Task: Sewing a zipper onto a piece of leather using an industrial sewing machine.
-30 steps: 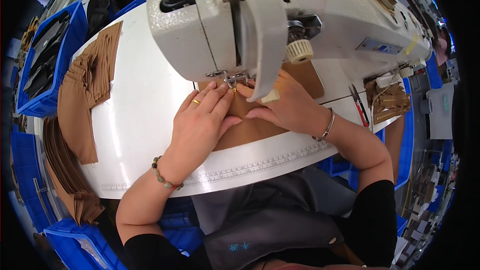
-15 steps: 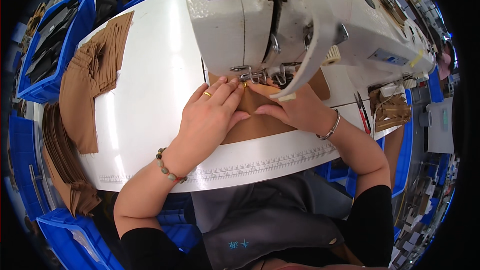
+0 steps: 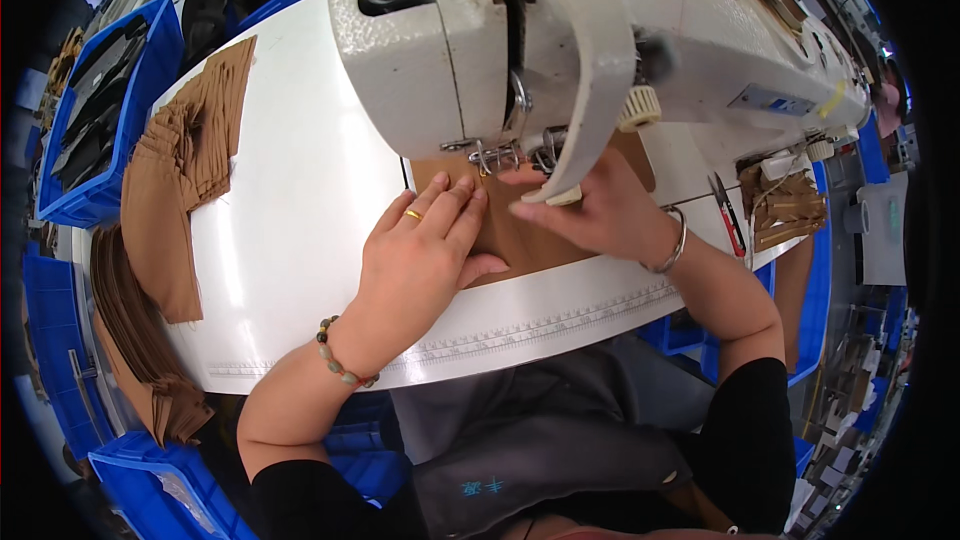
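Note:
A piece of brown fabric (image 3: 530, 248) lies on the white table beneath the needle area of a white sewing machine (image 3: 410, 65). Flat on the fabric's left part rests my left hand (image 3: 418, 255), fingers stretched out just short of the metal presser foot (image 3: 497, 158). My right hand (image 3: 612, 212) is on the right side of the foot, its index finger and thumb apart and pointing left. The machine's curved white guard (image 3: 603, 70) hides part of that hand's fingers. Whether the right fingertips touch the fabric, I cannot tell.
Brown fabric pieces (image 3: 160, 175) are fanned out at the table's left, with a darker brown stack (image 3: 130, 315) hanging over the edge. Red-handled snips (image 3: 733, 225) and small brown pieces (image 3: 785, 205) lie at the right. A blue bin (image 3: 140, 130) holds black pieces. A ruler strip (image 3: 520, 330) follows the front edge.
The view has shifted, so the machine sits further left. My left fingertips have drawn back slightly from the presser foot. My right thumb has risen toward the guard.

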Demonstrator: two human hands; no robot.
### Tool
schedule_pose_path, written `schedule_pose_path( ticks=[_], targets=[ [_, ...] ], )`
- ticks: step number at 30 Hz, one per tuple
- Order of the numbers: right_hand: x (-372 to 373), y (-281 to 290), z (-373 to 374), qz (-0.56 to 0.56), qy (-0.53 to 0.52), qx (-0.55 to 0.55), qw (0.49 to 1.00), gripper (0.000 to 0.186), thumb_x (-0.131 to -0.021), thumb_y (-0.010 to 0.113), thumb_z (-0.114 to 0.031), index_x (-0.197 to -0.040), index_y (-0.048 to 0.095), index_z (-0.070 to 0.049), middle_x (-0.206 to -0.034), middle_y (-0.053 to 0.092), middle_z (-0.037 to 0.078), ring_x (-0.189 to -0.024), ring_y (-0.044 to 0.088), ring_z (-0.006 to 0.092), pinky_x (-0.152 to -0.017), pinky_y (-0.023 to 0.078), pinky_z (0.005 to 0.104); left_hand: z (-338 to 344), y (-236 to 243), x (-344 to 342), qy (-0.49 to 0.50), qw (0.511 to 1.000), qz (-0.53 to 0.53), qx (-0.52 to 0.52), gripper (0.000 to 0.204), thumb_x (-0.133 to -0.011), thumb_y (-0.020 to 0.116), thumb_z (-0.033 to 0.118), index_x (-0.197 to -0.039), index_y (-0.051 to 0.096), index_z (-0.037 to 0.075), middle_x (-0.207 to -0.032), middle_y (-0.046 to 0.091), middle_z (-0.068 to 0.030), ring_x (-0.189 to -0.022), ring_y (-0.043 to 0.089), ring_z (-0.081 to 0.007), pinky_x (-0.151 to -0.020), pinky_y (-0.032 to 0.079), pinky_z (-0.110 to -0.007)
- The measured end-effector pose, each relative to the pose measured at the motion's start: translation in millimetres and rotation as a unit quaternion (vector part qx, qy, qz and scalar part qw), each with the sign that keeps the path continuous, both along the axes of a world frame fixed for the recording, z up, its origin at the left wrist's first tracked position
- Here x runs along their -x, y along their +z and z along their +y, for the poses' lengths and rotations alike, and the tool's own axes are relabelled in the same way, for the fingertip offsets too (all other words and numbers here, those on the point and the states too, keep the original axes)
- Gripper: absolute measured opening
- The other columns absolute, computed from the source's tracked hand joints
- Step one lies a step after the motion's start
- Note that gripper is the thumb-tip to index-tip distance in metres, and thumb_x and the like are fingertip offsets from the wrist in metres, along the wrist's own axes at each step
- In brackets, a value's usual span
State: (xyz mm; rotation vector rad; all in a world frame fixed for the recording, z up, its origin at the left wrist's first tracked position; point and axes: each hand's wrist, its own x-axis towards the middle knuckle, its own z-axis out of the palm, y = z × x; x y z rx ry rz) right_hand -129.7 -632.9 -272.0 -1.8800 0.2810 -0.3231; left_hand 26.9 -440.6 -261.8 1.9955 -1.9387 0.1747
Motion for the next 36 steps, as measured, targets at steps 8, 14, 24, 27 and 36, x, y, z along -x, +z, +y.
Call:
schedule_pose_path(
  ticks=[8, 14, 24, 27, 36],
  targets=[
    [6.8, 1.1, 20.5, 0.008, 0.051, 0.469, 0.882, 0.049, -0.084, 0.074, -0.044, -0.113, 0.070, -0.005, -0.123, 0.067, 0.015, -0.131, 0.054, 0.0313, -0.111, 0.040, 0.0508, 1.8, 1.9, 0.3, 0.005, 0.999, 0.014, -0.031, 0.068, -0.078, 0.073, 0.050, -0.125, 0.067, 0.001, -0.130, 0.066, -0.0119, -0.124, 0.062, -0.0292, -0.100, 0.051, -0.044],
    [3.4, -2.9, 18.4, -0.021, 0.034, 0.491, 0.870, 0.052, -0.084, 0.074, -0.042, -0.119, 0.067, -0.005, -0.125, 0.066, 0.013, -0.132, 0.054, 0.0308, -0.110, 0.041, 0.0504, -4.2, 2.3, -1.1, 0.018, 1.000, -0.001, -0.013, 0.069, -0.072, 0.078, 0.047, -0.124, 0.069, 0.004, -0.127, 0.068, -0.0093, -0.113, 0.067, -0.0255, -0.096, 0.053, -0.036],
    [-0.6, -1.0, 12.2, -0.006, 0.048, 0.473, 0.880, 0.049, -0.085, 0.073, -0.041, -0.116, 0.068, -0.002, -0.130, 0.063, 0.013, -0.135, 0.051, 0.0297, -0.111, 0.041, 0.0515, -9.4, 1.6, -7.1, 0.029, 0.999, -0.010, -0.007, 0.065, -0.076, 0.077, 0.048, -0.122, 0.069, 0.002, -0.129, 0.068, -0.0103, -0.123, 0.063, -0.0280, -0.089, 0.052, -0.037],
    [-0.8, -1.0, 13.4, -0.006, 0.041, 0.478, 0.877, 0.049, -0.085, 0.073, -0.041, -0.114, 0.068, -0.002, -0.130, 0.063, 0.013, -0.135, 0.050, 0.0291, -0.111, 0.040, 0.0523, -9.2, 1.0, -8.0, 0.027, 1.000, -0.010, -0.003, 0.065, -0.077, 0.077, 0.048, -0.121, 0.069, 0.002, -0.129, 0.068, -0.0105, -0.123, 0.063, -0.0283, -0.088, 0.052, -0.037],
    [-4.0, -2.5, 11.8, -0.005, 0.035, 0.476, 0.879, 0.049, -0.085, 0.074, -0.041, -0.112, 0.069, -0.001, -0.130, 0.064, 0.014, -0.135, 0.051, 0.0294, -0.111, 0.040, 0.0526, -11.3, 1.5, -10.5, 0.023, 1.000, -0.010, -0.006, 0.064, -0.077, 0.078, 0.046, -0.121, 0.068, 0.001, -0.129, 0.068, -0.0105, -0.117, 0.066, -0.0280, -0.084, 0.053, -0.036]
  ],
)
